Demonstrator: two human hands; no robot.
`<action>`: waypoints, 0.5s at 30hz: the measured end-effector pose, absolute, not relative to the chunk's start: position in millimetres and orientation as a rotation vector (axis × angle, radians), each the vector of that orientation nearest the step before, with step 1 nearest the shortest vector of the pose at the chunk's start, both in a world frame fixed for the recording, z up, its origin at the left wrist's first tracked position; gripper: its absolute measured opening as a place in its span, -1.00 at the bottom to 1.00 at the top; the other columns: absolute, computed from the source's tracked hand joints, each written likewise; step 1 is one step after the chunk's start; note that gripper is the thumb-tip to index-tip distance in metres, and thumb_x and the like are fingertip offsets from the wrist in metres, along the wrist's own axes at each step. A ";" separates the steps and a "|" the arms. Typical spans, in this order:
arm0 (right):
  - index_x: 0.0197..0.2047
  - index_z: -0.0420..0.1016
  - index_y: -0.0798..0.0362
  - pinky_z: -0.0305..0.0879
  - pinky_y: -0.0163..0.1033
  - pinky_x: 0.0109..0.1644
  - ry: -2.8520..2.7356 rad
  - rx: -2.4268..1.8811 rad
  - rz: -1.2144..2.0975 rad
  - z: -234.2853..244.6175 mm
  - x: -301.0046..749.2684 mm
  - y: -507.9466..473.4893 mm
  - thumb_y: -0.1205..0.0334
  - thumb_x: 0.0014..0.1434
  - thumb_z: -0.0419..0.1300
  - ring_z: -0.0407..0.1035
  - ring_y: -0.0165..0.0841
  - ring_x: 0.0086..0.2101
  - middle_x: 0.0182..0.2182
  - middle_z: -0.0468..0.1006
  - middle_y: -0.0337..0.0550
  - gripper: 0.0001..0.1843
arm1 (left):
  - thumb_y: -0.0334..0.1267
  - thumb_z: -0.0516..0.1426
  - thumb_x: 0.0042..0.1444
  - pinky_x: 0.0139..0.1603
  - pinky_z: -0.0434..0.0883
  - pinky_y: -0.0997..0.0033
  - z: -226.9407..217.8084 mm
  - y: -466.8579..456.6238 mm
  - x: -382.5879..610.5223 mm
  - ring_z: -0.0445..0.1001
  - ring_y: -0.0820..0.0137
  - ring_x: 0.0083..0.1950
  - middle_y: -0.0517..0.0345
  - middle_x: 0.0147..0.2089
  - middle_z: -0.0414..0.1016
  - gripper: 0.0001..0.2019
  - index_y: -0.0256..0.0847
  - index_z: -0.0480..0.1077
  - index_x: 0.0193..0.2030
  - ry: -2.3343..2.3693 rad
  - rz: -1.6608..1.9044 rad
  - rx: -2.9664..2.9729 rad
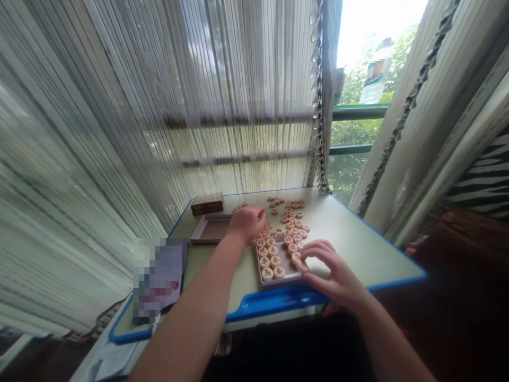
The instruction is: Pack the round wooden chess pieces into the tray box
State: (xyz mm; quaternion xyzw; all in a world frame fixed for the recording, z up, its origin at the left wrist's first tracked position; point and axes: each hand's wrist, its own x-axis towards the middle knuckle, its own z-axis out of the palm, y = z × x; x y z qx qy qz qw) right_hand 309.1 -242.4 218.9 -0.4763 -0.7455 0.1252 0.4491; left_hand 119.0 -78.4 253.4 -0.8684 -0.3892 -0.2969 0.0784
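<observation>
My right hand (332,270) pinches a Chinese chess piece (301,265) at the right side of a shallow box tray (277,283). Two columns of round wooden pieces (268,261) with dark characters fill the tray's left side. Red-marked pieces (292,248) sit along its right side, and bare tray floor shows between. Over the table beyond the tray, my left hand (247,222) is closed with curled fingers. Whatever it may hold is hidden. Loose pieces (294,225) lie scattered just to the right of it.
A second shallow tray (212,229) stands left of my left hand, with a small brown box (207,203) behind it. A pixelated flat object (161,281) lies at the table's left edge. The pale table (369,254) has a blue rim; string curtains (246,95) hang behind.
</observation>
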 end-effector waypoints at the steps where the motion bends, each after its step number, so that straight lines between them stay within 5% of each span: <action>1: -0.23 0.41 -0.03 0.19 -0.06 0.06 -1.865 -1.185 0.313 214.2 308.1 -244.3 0.15 0.03 0.20 0.23 -0.18 -0.04 -0.15 0.43 -0.05 -0.80 | -0.32 0.01 0.08 -0.12 0.40 0.33 256.1 -83.9 117.7 0.47 0.33 -0.22 0.08 -0.25 0.54 -0.78 -0.22 0.48 -0.27 -1.137 -0.925 -2.613; 6: -0.25 0.46 -0.02 0.15 -0.03 0.11 -1.937 -1.263 0.294 209.9 303.1 -241.7 0.15 0.01 0.21 0.18 -0.17 0.01 -0.10 0.39 -0.05 -0.80 | -0.43 -0.01 0.03 -0.07 0.39 0.40 256.6 -119.2 92.9 0.48 0.39 -0.20 0.10 -0.27 0.54 -0.75 -0.21 0.48 -0.28 -1.059 -1.244 -2.558; 15: -0.29 0.53 -0.05 0.06 0.08 0.16 -2.009 -1.327 0.232 206.3 299.2 -238.0 0.07 0.06 0.19 0.07 -0.11 0.08 -0.04 0.32 -0.04 -0.81 | -0.47 -0.02 0.01 -0.11 0.42 0.34 222.3 -136.4 52.9 0.50 0.36 -0.22 0.05 -0.28 0.56 -0.74 -0.26 0.50 -0.31 -1.521 -1.309 -2.411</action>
